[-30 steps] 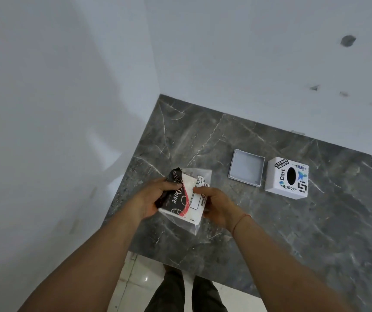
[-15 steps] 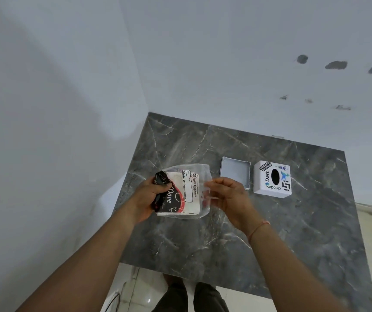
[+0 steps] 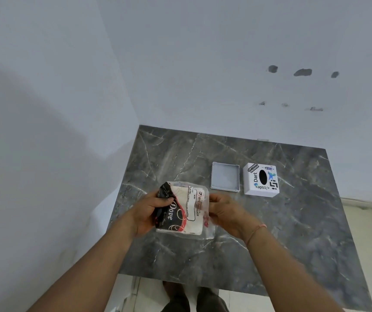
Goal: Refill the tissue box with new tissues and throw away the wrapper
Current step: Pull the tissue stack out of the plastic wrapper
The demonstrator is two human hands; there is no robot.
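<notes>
I hold a pack of tissues in a clear plastic wrapper with black, red and white print above the table's near left part. My left hand grips its left, black end. My right hand pinches the loose clear wrapper edge on the right side. Farther back on the table sits the white tissue box body, covered in stickers, its black oval slot facing up. Just left of it lies the box's shallow grey base tray, open side up.
The dark grey marble table stands in a corner, with white walls at the left and back. Its near edge runs below my forearms; pale floor tiles and my legs show beneath it.
The pack has turned so its printed face points up. My right hand slid off the pack's end and now pinches the clear wrapper at its right side.
</notes>
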